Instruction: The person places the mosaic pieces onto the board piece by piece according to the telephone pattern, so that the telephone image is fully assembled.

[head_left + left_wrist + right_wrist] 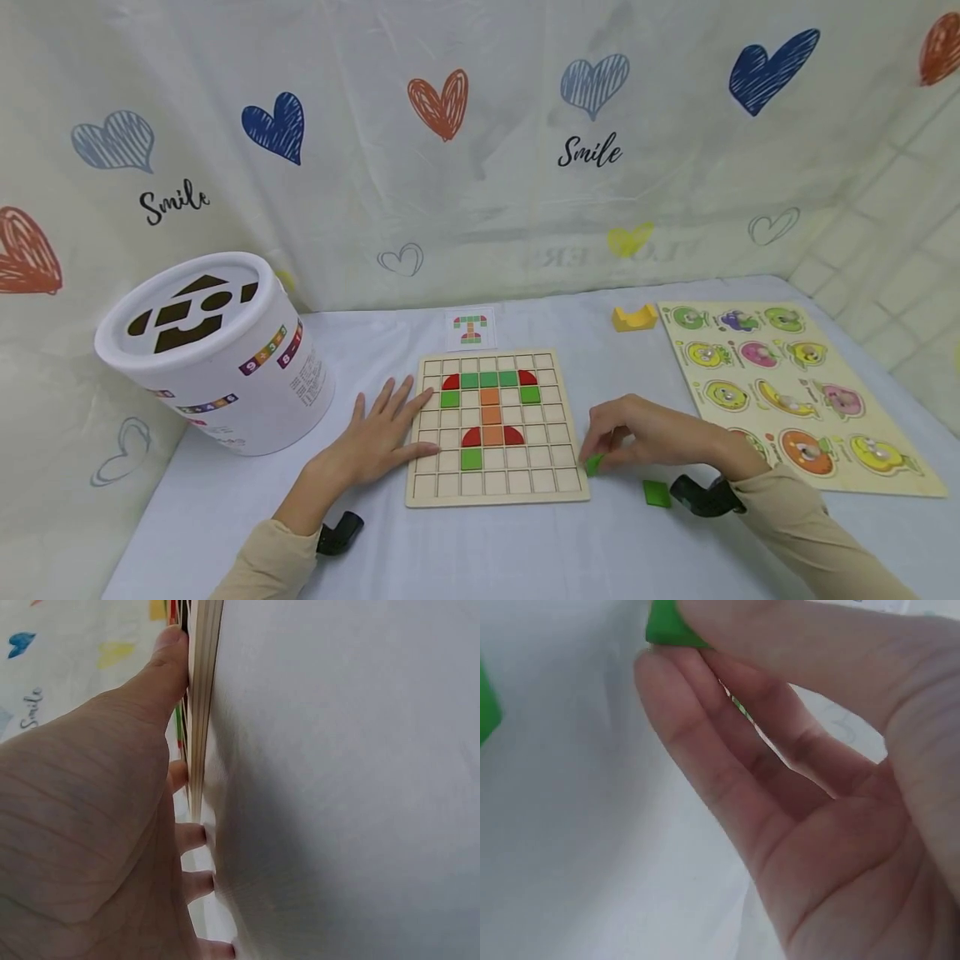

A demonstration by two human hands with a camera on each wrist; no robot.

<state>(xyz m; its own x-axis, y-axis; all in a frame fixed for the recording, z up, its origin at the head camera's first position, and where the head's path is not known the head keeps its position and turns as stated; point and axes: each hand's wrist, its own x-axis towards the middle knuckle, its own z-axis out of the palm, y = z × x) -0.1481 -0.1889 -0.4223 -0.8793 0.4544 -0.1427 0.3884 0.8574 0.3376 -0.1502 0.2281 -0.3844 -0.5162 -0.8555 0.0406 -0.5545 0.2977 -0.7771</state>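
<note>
A wooden grid board (540,457) lies flat on the table, with red quarter-round, green square and orange square tiles set in a T-like pattern. My left hand (382,440) rests at its left edge, fingers spread, the thumb and a fingertip over the rim; in the left wrist view the thumb presses against the board's side (201,712). Beside the board's lower right edge, my right hand (648,433) pinches a green tile (593,465) between thumb and fingers, also seen in the right wrist view as a green tile (667,628). Another green square tile (657,493) lies below that hand.
Behind the board stands a small pattern card (471,329) showing a similar T shape. A white tub (247,400) with shaped holes in its lid is at the left. A yellow curved block (634,319) sits near a fruit puzzle board (750,379) on the right, partly under my right forearm.
</note>
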